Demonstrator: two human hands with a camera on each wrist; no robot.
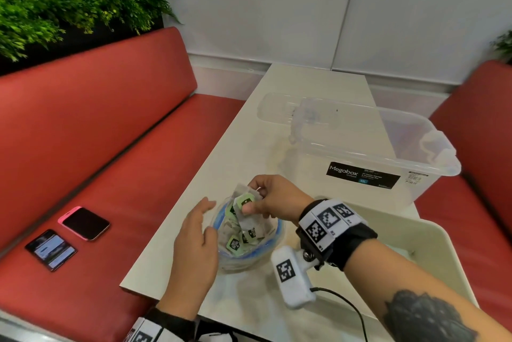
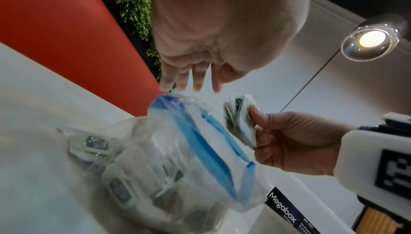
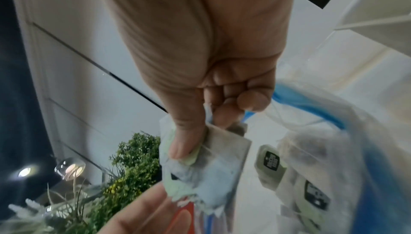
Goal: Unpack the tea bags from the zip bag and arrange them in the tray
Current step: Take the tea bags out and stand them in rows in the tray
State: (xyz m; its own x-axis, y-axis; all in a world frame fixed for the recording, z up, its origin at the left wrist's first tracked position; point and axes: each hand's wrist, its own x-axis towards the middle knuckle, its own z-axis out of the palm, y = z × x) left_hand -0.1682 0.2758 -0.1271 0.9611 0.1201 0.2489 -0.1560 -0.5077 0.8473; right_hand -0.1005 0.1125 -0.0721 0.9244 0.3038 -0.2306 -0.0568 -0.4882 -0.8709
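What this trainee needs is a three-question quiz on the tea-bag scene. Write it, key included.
1. True or false: the right hand has a bunch of tea bags in its grip above the zip bag.
2. The left hand is: A) gripping tea bags, B) open at the zip bag's rim, C) curled in a fist.
3. Fill in: the two phones lie on the red ____.
Key: 1 true; 2 B; 3 bench.

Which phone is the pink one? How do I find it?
Look at the red bench seat left of the white table. Two phones lie there side by side; the pink phone is the farther one, with a pink edge and a dark screen.
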